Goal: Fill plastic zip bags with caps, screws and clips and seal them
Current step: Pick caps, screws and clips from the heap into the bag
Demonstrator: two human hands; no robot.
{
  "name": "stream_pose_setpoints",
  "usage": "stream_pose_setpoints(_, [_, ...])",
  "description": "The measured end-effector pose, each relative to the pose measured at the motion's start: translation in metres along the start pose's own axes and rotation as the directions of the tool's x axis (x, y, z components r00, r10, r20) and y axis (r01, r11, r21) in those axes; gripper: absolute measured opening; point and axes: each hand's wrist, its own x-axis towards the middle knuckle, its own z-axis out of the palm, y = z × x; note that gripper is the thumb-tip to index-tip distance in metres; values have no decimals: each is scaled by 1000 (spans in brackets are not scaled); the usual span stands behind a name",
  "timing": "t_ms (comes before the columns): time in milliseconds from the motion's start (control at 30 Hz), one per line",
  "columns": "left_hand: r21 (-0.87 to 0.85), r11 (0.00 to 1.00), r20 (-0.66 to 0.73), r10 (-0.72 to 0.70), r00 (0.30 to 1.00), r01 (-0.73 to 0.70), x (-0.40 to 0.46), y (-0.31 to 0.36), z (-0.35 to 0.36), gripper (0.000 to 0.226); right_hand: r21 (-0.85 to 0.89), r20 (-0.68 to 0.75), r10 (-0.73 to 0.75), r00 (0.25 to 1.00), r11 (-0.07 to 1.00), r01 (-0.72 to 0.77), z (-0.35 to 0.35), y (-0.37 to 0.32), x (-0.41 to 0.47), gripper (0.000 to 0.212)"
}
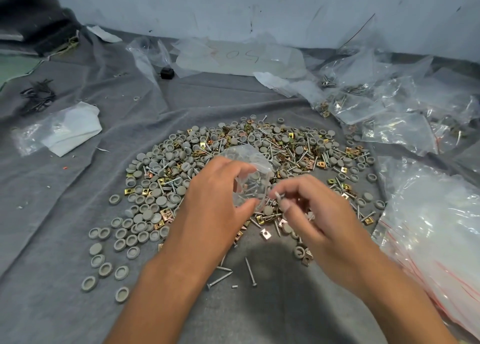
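My left hand (218, 187) grips the small clear plastic zip bag (250, 180) mouth-open at its three o'clock, where my right hand (311, 213) pinches silver metal screws (278, 195) for loading.

Centre of frame: left hand (218, 187) grips a small clear zip bag (250, 177), mouth toward the right; screws visible inside. Right hand (311, 208) just beside the bag mouth, pinching a screw (278, 195) between fingertips; hand slightly blurred.

Beneath both hands: mixed pile (233, 151) of grey caps, screws and brass-coloured clips on grey cloth (65, 187). Loose caps trail toward lower left; a few loose screws (250, 271) lie at lower centre.

Right edge: stack of empty bags with red seal lines (436, 239). Upper right: filled bags (376, 104). Left: crumpled plastic (59, 130). Upper left: dark screws (39, 94).
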Motion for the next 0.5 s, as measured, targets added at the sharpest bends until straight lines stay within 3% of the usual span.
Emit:
stream_pose_setpoints(100, [-3,1000,13,4,1000,-4,-1,3,2,49,178,-97,35,995,984,-17,5,-8,9,11])
stream_pose_setpoints(267, [-17,1000,-6,22,1000,-22,-1,5,3,35,-139,-171,-81,982,989,58,21,-11,21,16])
stream_pose_setpoints(333, [-27,1000,-14,14,1000,-15,-2,5,1,35,-165,-201,-104,974,984,71,21,-10,19,23])
stream_pose_setpoints(433, [-17,1000,-6,-11,1000,11,-1,2,0,47,-155,-291,-110,950,986,67,17,-11,13,14])
stream_pose_setpoints(500, [-16,1000,-30,-26,999,25,1,1,-1,49,-148,-231,-41,972,989,7,16,-12,5,17])
